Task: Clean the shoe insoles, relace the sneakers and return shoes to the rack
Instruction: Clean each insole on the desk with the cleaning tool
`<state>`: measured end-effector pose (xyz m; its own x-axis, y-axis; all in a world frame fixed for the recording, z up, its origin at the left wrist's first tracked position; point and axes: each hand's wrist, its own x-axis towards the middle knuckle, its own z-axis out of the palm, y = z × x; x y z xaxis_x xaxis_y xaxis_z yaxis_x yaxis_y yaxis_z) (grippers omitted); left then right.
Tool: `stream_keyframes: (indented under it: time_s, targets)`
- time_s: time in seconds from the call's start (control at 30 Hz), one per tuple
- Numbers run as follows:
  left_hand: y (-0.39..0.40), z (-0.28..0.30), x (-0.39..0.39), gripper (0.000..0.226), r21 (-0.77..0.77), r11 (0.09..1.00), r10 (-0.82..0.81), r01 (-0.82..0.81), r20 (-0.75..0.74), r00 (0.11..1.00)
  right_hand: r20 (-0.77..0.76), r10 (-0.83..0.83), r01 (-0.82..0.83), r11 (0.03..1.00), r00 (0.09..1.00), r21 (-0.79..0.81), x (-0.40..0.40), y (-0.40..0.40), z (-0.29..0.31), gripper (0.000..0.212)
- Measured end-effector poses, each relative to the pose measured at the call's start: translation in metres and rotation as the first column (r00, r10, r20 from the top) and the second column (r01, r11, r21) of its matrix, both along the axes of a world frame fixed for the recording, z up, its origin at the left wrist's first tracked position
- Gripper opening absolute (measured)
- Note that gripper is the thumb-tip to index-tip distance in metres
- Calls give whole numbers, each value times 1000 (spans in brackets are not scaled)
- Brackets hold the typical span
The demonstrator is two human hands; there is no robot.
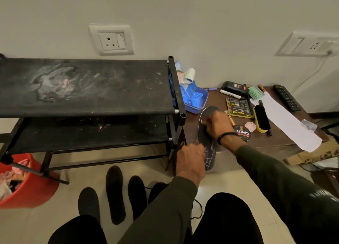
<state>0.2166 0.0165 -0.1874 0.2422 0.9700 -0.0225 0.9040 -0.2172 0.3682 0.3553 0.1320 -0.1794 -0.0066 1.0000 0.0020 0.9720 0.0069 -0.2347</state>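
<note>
A dark grey insole (209, 156) lies on the left edge of the brown table (271, 142), its heel end hanging over towards me. My left hand (191, 158) grips that near end. My right hand (217, 124) presses down on the insole's upper half, fingers curled round a small white wipe (201, 122) that is mostly hidden. Several black insoles (114, 194) lie side by side on the floor in front of my knees. A thin black lace (199, 209) trails beside them. The black two-shelf shoe rack (86, 86) stands to the left with no shoes on it.
On the table sit a blue box (199, 104), a polish tin (243, 132), a yellow-backed brush (261, 119), a black bottle (233, 87), a remote (286, 97) and a long white paper (288, 122). A red bucket (31, 192) of cloths stands at the left on the floor.
</note>
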Motion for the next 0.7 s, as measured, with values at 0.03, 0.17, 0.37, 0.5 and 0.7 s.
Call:
stream_keyframes:
  time_s: [0.03, 0.17, 0.37, 0.5, 0.7]
  targets:
    - [1, -1, -1, 27, 8, 1000, -6, 6, 18, 1000, -11, 73, -72, 997, 997, 12, -1, -18, -2, 15]
    - [4, -2, -6, 29, 30, 999, -38, 36, 50, 998, -86, 271, -267, 962, 959, 55, 11, -81, -3, 11]
    - [-1, -3, -6, 81, -32, 988, -150, 149, -33, 988, -741, -349, 268, 935, 574, -233, 45, -118, 10, 8]
    - [12, -9, 10, 33, 129, 985, -130, 118, 92, 987, -835, -550, 220, 813, -16, -539, 47, -114, 11, 14]
    - [27, -20, 17, 26, 167, 985, -68, 34, 200, 977, -884, -465, 230, 867, 52, -443, 43, -93, 8, 21]
